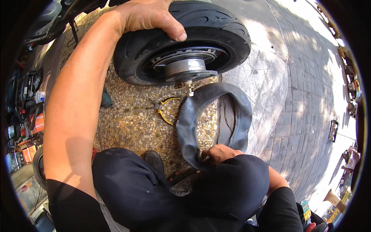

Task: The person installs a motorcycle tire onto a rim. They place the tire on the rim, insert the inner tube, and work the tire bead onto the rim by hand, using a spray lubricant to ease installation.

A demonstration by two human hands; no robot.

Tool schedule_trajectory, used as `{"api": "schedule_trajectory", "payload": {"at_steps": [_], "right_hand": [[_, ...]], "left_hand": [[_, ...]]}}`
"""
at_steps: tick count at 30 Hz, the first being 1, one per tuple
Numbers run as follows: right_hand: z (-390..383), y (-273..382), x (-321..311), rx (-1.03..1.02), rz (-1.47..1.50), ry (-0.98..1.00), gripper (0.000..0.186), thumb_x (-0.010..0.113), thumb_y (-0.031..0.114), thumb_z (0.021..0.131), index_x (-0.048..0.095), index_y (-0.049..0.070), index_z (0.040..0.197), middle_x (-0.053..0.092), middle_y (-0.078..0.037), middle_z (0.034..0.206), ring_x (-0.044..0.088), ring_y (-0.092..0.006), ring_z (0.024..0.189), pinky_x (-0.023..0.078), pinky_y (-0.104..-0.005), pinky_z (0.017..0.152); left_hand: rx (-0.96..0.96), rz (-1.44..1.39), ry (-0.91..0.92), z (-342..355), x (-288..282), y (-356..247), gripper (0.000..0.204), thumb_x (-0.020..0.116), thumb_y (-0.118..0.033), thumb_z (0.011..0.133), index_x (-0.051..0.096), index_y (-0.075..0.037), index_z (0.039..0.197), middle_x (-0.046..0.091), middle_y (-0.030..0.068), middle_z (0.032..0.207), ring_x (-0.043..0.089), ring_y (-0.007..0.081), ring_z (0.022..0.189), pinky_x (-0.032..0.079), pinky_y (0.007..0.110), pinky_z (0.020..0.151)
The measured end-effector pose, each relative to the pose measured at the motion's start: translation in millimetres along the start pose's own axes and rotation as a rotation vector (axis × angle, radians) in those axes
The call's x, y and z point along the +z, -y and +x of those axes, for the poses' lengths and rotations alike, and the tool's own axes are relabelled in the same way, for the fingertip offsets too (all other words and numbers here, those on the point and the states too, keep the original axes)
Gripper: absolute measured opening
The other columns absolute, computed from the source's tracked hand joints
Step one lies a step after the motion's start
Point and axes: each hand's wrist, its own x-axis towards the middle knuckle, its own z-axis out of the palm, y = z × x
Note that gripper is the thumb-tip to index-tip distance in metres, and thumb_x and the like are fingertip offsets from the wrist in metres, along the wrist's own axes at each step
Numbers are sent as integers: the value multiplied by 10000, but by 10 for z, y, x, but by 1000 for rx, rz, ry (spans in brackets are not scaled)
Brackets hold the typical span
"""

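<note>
My left hand (152, 18) grips the top of a black wheel (228, 36), thumb on the tyre's sidewall and fingers partly out of sight behind it. The wheel stands upright, with a silver hub (186, 66) and an axle end with a nut facing me. Just below it, a limp black inner tube (242, 112) forms a loop. My right hand (222, 154) is closed on the near side of that inner tube, close to my right knee; its fingertips are partly hidden. Yellow-handled pliers (166, 110) lie on the ground left of the tube.
My bent knees (123, 174) frame the near side. Speckled pavement (135, 123) lies under the wheel, with grey paving bricks (299, 116) to the right. Boxes and tools (33, 123) crowd the far left. A dark vehicle part (46, 19) stands at the upper left.
</note>
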Motion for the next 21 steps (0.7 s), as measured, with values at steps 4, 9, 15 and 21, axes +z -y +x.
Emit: {"api": "schedule_trajectory", "payload": {"at_steps": [4,9,15,21], "right_hand": [[-42,-303,-256,-246,249,-119,407,549,-7,882,682,49,1262,740,-173,1168,700,-284,1113,535,-405,965],[-646,67,-1180,-324,429,-409,844,880,388,728,563,-65,1366,683,-268,1239,687,-300,1137,509,-373,1016],[-718,753,-1462,-189,-579,-622,394,764,145,650,646,58,1015,618,-155,890,647,-399,863,540,-482,747],[-607,463,-1308,-192,-826,-737,191,621,66,796,625,73,987,623,-135,879,636,-329,851,503,-453,787]], "left_hand": [[-23,41,-4,49,1,-3,757,886,-194,613,642,-6,1305,723,140,1193,663,217,1114,507,345,1004],[-69,88,-32,30,-23,-49,746,893,-206,604,652,8,1276,726,156,1184,673,227,1112,509,341,999],[31,111,-137,80,80,197,927,843,-246,547,578,34,1390,723,201,1145,708,296,998,542,349,951],[-58,165,-157,65,60,199,904,828,-209,560,579,18,1398,710,182,1199,674,260,1082,498,334,1013]]}}
